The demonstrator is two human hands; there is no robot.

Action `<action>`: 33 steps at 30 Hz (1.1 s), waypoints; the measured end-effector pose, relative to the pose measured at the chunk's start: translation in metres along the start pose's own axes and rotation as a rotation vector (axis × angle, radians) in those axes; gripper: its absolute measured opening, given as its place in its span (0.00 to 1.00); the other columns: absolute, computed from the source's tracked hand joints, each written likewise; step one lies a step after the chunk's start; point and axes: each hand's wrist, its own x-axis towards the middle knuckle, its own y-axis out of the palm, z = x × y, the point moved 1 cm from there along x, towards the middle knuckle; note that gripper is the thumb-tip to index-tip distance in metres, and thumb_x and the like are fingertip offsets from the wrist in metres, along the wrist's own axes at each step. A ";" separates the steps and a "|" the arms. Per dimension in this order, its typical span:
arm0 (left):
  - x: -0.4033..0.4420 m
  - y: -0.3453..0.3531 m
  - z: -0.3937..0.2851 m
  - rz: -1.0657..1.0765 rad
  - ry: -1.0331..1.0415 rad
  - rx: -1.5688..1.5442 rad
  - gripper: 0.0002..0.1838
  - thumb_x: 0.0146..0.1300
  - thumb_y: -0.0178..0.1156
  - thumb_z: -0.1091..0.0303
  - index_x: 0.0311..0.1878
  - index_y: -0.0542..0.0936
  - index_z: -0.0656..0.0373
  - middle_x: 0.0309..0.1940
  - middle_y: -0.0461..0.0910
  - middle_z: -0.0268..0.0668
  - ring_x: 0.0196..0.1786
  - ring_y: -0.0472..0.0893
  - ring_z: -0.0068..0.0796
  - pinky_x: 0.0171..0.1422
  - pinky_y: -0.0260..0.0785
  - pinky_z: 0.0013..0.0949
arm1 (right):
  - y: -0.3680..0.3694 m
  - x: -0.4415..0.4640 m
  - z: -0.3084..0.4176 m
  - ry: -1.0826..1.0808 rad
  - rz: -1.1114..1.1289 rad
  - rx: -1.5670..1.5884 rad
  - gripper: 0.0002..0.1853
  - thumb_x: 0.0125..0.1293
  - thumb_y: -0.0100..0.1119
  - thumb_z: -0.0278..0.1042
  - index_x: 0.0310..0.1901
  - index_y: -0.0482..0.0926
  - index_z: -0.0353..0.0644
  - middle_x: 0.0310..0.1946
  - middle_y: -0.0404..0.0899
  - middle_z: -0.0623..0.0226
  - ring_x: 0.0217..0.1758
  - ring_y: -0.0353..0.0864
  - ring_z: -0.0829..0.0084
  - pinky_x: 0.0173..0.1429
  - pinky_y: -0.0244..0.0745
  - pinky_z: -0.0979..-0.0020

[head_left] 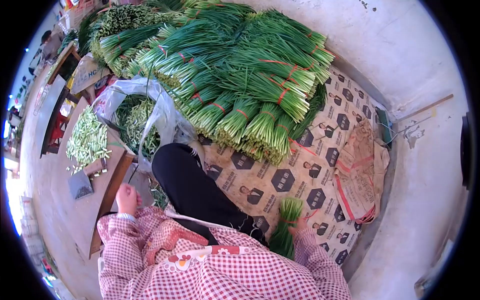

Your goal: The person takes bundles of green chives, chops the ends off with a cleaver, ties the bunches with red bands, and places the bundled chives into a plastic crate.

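Against R hand (299,228), tied bunch (284,234)

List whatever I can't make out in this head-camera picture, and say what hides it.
Head view:
- Bare left hand: whatever is inside, hidden by its own curled fingers.
- Bare right hand: fingertips, obscured against the green, red-tied leafy bundle.
- That bundle's lower end: hidden by the red-and-white checked garment.
- Translucent white plastic bag: lower part, behind the black-trousered knee.
- Distant person: too small and blurred.
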 end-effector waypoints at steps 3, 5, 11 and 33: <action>-0.015 0.014 0.040 -0.013 -0.164 -0.053 0.04 0.64 0.52 0.74 0.34 0.69 0.60 0.18 0.76 0.39 0.17 0.77 0.27 0.17 0.69 0.29 | -0.009 0.060 0.106 -0.144 0.240 0.265 0.32 0.56 0.64 0.42 0.61 0.70 0.39 0.47 0.81 0.52 0.49 0.82 0.62 0.52 0.77 0.65; -0.023 0.021 0.075 -0.028 -0.120 -0.003 0.05 0.59 0.54 0.77 0.38 0.70 0.61 0.22 0.78 0.41 0.22 0.80 0.29 0.23 0.71 0.30 | -0.028 0.078 0.204 -0.294 0.264 0.341 0.29 0.58 0.64 0.42 0.58 0.72 0.35 0.45 0.82 0.54 0.47 0.82 0.66 0.50 0.77 0.65; -0.041 0.028 0.104 0.106 -0.169 -0.001 0.16 0.53 0.57 0.80 0.46 0.72 0.62 0.34 0.82 0.39 0.39 0.81 0.28 0.43 0.73 0.30 | -0.065 0.156 0.395 -0.307 0.064 0.261 0.40 0.56 0.65 0.55 0.61 0.67 0.31 0.52 0.78 0.49 0.55 0.79 0.59 0.59 0.73 0.63; -0.063 0.062 0.093 0.395 -0.353 -0.207 0.13 0.58 0.63 0.76 0.46 0.76 0.61 0.34 0.83 0.38 0.40 0.83 0.27 0.46 0.75 0.30 | -0.086 0.217 0.464 0.345 0.267 0.494 0.59 0.51 0.56 0.76 0.72 0.52 0.35 0.69 0.59 0.44 0.73 0.57 0.49 0.71 0.60 0.55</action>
